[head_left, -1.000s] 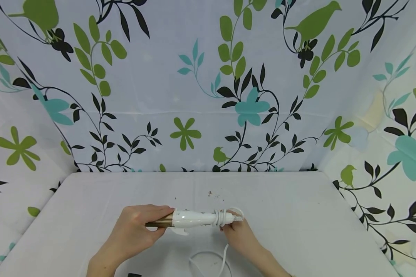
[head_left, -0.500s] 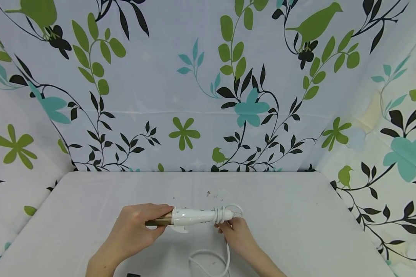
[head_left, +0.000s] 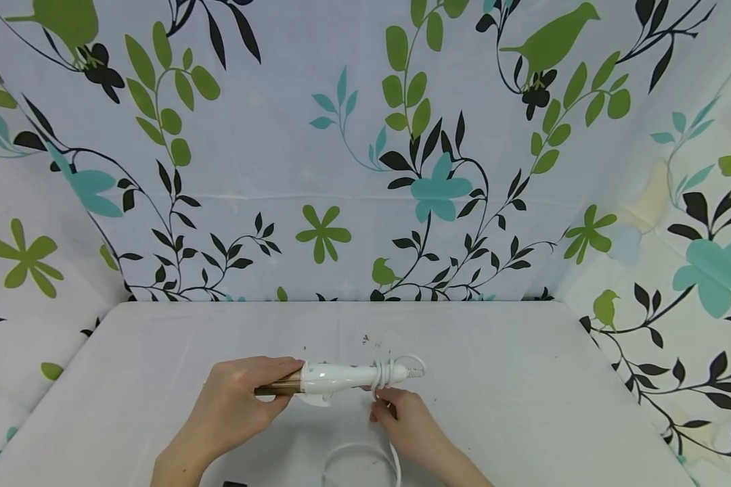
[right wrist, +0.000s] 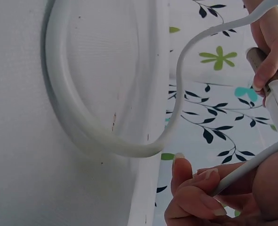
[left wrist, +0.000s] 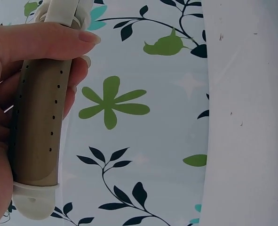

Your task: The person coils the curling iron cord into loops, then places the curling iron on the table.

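The left hand (head_left: 244, 396), nearer the tabletop's (head_left: 512, 365) left edge, grips with curled fingers. The right hand (head_left: 407, 416), nearer the right edge, pinches. Both forearms (head_left: 179, 463) slant inward.

Barrel (left wrist: 40, 122): bronze-brown, rows of small dark dots; within fingers of left hand (head_left: 231, 402).
End cap (left wrist: 35, 203): cream-white; below those fingers, left wrist view.
Handle (head_left: 335, 377): glossy white; just beyond left fingertips.
Cord (right wrist: 66, 89): plain white; between fingers of right hand (head_left: 411, 423).
Tabletop (head_left: 493, 358): white, brown specks (head_left: 365, 339) beyond both hands' fingers.
Fabric (head_left: 280, 155): pale; green birds, teal flowers, black sprigs; behind all fingers.
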Tool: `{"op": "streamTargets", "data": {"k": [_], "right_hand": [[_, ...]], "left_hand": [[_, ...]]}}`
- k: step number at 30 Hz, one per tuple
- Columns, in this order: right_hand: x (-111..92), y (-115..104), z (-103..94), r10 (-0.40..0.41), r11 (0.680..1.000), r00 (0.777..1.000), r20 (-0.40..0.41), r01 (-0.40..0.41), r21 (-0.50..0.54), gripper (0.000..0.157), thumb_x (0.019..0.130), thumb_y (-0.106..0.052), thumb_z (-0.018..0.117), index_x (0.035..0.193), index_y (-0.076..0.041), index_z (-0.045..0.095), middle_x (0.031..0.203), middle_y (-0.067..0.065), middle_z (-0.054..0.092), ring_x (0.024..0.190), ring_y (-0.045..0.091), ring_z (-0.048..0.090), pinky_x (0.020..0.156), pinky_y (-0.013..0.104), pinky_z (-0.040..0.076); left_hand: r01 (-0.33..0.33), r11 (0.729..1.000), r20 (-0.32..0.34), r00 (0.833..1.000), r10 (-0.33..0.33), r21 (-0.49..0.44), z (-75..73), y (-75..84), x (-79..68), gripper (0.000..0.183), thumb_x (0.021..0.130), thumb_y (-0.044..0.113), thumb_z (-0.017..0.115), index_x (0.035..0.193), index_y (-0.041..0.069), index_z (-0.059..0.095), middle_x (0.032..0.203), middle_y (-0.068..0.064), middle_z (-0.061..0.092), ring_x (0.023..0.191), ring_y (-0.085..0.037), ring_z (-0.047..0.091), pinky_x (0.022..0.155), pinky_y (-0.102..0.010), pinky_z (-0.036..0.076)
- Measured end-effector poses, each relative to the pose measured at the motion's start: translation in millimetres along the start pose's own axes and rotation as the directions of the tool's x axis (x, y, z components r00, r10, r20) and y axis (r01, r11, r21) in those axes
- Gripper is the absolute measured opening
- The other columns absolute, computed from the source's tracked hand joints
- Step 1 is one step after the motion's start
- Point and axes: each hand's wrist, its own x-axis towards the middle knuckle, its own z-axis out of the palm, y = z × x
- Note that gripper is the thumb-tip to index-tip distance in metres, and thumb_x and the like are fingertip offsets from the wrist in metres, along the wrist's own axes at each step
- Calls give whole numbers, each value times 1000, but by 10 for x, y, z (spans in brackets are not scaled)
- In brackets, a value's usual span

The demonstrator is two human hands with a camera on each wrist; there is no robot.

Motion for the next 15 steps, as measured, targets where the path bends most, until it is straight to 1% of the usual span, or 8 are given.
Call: {"op": "streamTargets", "data": {"k": [3,5,8,9,12,13,15], "right_hand": [[-18,-12,30,-1,1000,999,42,1,-2,29,98,-2,54,124,7,64,73,-2,65,55,-2,44,50,17,41],[-33,-29,43,12,1000,997,77,-11,-7,32,98,-2,54,126,10,61,71,-4,64,55,-2,46,50,17,43],[-63,-70,43,54,998,988,146,-52,-17,35,97,-5,57,128,12,59,68,-7,62,55,-1,50,51,17,47],[-74,-84,39,59,998,985,162,-55,-30,36,97,-6,58,127,13,59,67,-8,61,55,-1,51,51,17,48],[-101,-120,35,77,996,977,198,-64,-69,34,96,-11,63,123,9,64,63,-9,58,55,-1,51,52,16,49],[-105,-126,38,73,995,976,207,-58,-78,31,95,-12,64,120,7,66,65,-9,61,55,-2,50,53,16,48],[-108,-138,50,58,995,973,221,-38,-95,22,95,-14,66,108,2,72,65,-10,59,56,-2,47,53,16,46]], "left_hand": [[-1,1000,4,1000,1,4,-1,8,4,58,47,-13,89,99,13,80,93,3,78,77,-12,74,68,-11,56],[5,1000,10,1000,-5,15,-3,14,6,58,47,-13,89,99,13,80,93,3,78,77,-11,74,68,-11,56],[16,999,14,1000,-16,43,-8,20,8,58,47,-12,90,98,13,80,93,4,78,77,-10,74,68,-11,55],[20,999,15,1000,-21,48,-8,22,8,58,47,-12,90,98,13,80,93,4,78,77,-10,74,67,-11,55],[33,997,15,999,-34,65,-9,24,4,57,47,-12,90,97,13,81,93,4,78,77,-9,74,67,-11,55],[37,997,15,999,-38,66,-8,25,2,57,47,-12,90,97,13,81,93,4,78,77,-10,74,68,-11,55],[45,997,16,999,-46,69,-6,26,-2,57,47,-11,90,97,13,81,94,4,78,78,-10,74,68,-11,55]]}}
